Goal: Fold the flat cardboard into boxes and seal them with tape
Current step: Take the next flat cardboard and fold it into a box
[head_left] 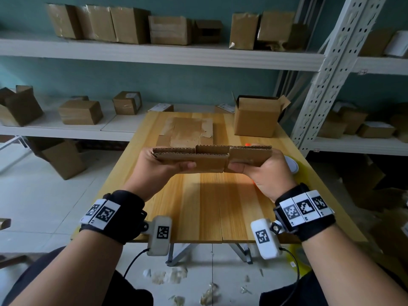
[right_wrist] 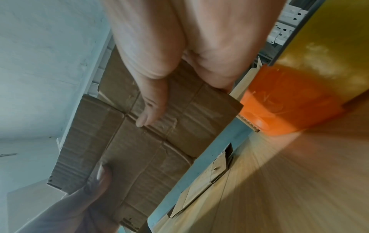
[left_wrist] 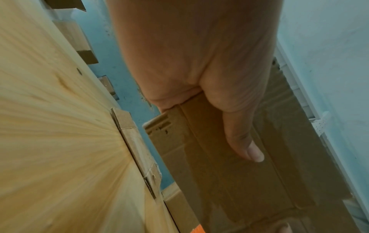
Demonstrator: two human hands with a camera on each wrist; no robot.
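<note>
A flat folded cardboard blank [head_left: 212, 159] is held edge-up above the wooden table [head_left: 209, 206]. My left hand [head_left: 163, 165] grips its left end, thumb on the near face. My right hand [head_left: 262, 168] grips its right end the same way. In the left wrist view my thumb [left_wrist: 245, 141] lies across the brown cardboard [left_wrist: 229, 181]. In the right wrist view my right thumb [right_wrist: 151, 108] presses the cardboard [right_wrist: 139, 141] near a crease, and the left thumb [right_wrist: 99, 175] shows lower down. Another flat blank [head_left: 187, 131] lies on the table behind. An orange tape dispenser [right_wrist: 279, 107] sits at the table's right, mostly hidden in the head view.
An open assembled box [head_left: 256, 115] stands at the table's far right. White shelves [head_left: 154, 51] behind carry several cardboard boxes. A perforated metal upright [head_left: 331, 62] rises at the right. A box [head_left: 64, 160] stands on the floor at left, with scraps underfoot.
</note>
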